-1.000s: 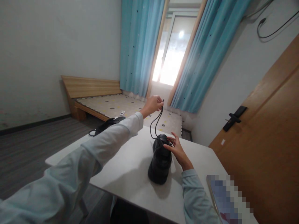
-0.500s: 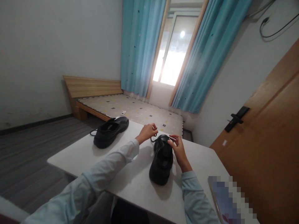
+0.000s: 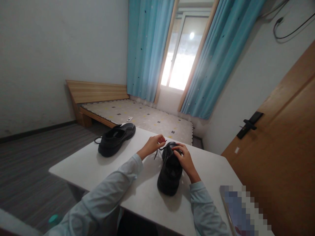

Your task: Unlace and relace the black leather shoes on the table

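On the white, smooth-topped desk, the black leather-look lace-up shoe probably handles light and semi-stiff, best steadied around its heel; it looks dull-glossed and thick-soled. The right hand has fingers curled over its upper, grip unclear; the left hand pinches the thin black cord lace.

Between left shoe and left hand, tabletop lies open.

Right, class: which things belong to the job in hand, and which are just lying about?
Belongs:
nearer black shoe, touched by the right hand
its lace, in the left hand
table beneath

Lying about:
other black shoe, untouched, perhaps its pair
small white object on the bed
pixelated item at right
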`<state>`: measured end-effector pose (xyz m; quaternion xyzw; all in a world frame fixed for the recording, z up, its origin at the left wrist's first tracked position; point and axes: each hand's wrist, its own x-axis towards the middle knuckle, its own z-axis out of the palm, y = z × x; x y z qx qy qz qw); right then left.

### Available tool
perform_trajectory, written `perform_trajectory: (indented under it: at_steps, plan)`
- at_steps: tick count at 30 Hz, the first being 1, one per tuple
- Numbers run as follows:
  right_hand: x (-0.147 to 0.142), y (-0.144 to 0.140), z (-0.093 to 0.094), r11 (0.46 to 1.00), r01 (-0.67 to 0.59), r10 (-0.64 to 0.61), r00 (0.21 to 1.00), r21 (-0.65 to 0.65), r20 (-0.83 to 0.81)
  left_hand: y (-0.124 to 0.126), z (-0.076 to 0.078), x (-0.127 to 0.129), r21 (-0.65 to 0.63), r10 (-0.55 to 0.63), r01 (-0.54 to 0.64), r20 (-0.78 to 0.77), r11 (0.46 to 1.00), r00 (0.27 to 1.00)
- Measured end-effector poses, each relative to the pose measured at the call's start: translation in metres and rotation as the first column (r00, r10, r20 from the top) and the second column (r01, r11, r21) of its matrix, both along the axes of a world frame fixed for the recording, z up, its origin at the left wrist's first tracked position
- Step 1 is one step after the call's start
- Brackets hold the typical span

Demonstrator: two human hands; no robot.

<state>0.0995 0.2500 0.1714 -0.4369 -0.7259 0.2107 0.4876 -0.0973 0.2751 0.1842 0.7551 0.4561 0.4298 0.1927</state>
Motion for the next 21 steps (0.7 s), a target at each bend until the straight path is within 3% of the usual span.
perform_trajectory:
  at_steps: [6, 21]
  plan:
    - [0.001, 0.0011, -0.002, 1.0, 0.001, -0.001, 0.999, -0.003, 0.05, -0.0037, 0.0008, -0.0083, 0.026, -0.145, 0.149, -0.1, 0.989, 0.984]
    - [-0.0018, -0.0005, -0.0004, 1.0, 0.015, -0.015, 0.995, -0.001, 0.101, -0.0063, 0.0002, -0.0082, 0.093, -0.173, 0.197, -0.225, 0.976, 0.959]
